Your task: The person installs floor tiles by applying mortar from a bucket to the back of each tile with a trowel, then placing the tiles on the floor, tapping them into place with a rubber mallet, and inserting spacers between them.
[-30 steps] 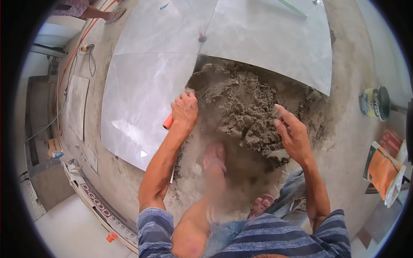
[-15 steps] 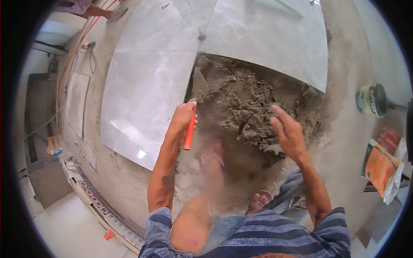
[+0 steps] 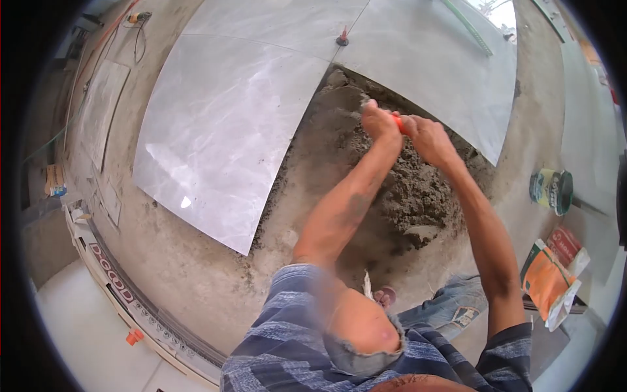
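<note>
Head view gives me both hands over the mortar: the left hand (image 3: 383, 124) is closed round an orange handle (image 3: 399, 123), and the right hand (image 3: 431, 138) has its fingers curled on the handle's other end; what the handle carries I can't make out. Mortar (image 3: 424, 199) lies beneath, between the left tile's (image 3: 215, 124) right edge and the far tile's (image 3: 431, 59) lower edge. With the hands so near that lower edge, I judge a slip or hard swing could chip it. A red peg (image 3: 343, 38) stands near the tiles' meeting corner; a wide knock might topple it.
</note>
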### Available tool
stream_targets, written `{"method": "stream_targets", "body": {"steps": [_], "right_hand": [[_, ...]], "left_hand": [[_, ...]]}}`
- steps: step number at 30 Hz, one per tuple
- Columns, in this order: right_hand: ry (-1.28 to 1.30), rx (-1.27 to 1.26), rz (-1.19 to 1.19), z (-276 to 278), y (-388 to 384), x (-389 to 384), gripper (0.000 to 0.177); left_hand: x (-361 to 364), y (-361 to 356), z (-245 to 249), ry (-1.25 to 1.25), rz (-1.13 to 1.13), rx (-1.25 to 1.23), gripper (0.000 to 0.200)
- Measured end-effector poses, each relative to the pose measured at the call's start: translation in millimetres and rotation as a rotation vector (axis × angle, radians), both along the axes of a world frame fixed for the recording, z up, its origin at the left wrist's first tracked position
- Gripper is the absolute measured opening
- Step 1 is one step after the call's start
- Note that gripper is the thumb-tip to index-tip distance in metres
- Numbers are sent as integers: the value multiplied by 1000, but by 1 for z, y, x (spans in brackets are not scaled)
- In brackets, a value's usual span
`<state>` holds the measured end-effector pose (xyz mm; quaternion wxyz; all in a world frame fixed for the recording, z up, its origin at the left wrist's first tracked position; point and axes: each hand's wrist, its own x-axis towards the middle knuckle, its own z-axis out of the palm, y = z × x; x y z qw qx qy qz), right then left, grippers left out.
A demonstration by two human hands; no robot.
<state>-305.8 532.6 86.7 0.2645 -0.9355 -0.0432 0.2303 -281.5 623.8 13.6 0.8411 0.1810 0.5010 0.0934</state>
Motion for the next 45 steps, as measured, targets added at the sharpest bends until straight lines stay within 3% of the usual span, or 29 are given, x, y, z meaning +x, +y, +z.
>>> {"method": "stream_targets", "body": {"steps": [6, 13, 23, 27, 38, 45], "right_hand": [[-16, 93, 45, 5, -14, 28, 55], [-18, 12, 53, -12, -14, 20, 55], [-33, -40, 51, 0, -18, 37, 53], [-114, -20, 55, -19, -18, 29, 54], [-146, -61, -119, -30, 15, -14, 40], [-171, -19, -137, -43, 44, -44, 31]], "left_hand": [[32, -14, 2, 62, 3, -72, 22], [31, -9, -2, 23, -82, -102, 22], [50, -14, -11, 34, -208, 95, 30], [50, -17, -25, -16, -176, 108, 20], [23, 15, -9, -113, -425, 103, 10], [12, 38, -35, -207, -555, -17, 19]]}}
